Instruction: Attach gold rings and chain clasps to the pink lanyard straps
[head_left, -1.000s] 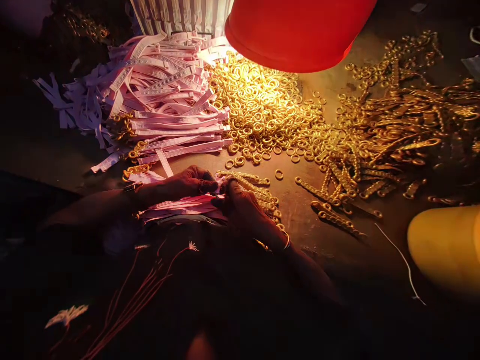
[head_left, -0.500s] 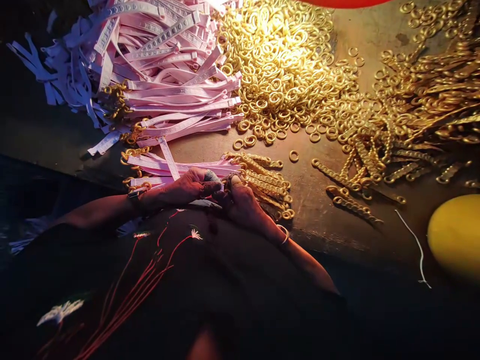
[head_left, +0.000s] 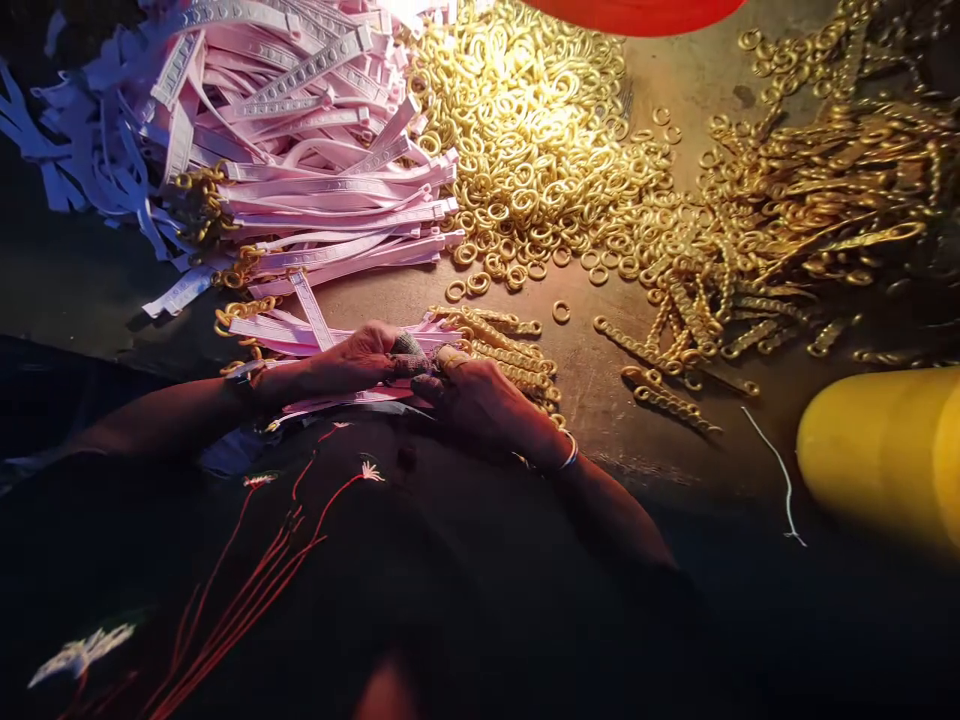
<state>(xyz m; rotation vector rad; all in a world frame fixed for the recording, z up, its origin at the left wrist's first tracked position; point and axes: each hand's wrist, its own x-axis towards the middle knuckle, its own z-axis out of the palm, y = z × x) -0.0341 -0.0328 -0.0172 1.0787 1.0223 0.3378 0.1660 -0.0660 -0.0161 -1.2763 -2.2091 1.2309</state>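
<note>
Low over the table's near edge, my left hand (head_left: pixel 367 358) is closed in a pinch, with grey wrapping on its fingertips. A pink strap (head_left: pixel 352 400) runs out beneath it, with a small gold bit at its left end. My right hand (head_left: pixel 480 392) meets it fingertip to fingertip, thumb and fingers pressed together; what lies between them is hidden. Just behind the hands lie pink straps with gold chains (head_left: pixel 251 308) at their left ends. Beside my right hand, a row of short gold chain pieces (head_left: pixel 517 365) rests on the table.
A heap of loose pink straps (head_left: pixel 277 110) fills the back left. Gold rings (head_left: pixel 525 150) are piled at the middle back, more gold chain pieces (head_left: pixel 825 200) at the right. A yellow cylinder (head_left: pixel 885 455) and a white string (head_left: pixel 776 470) are near right; a red edge (head_left: pixel 637 15) shows on top.
My view has shifted to the right, so everything on the table sits further left. More of the pink strap shows below my left hand. Both hands stay together.
</note>
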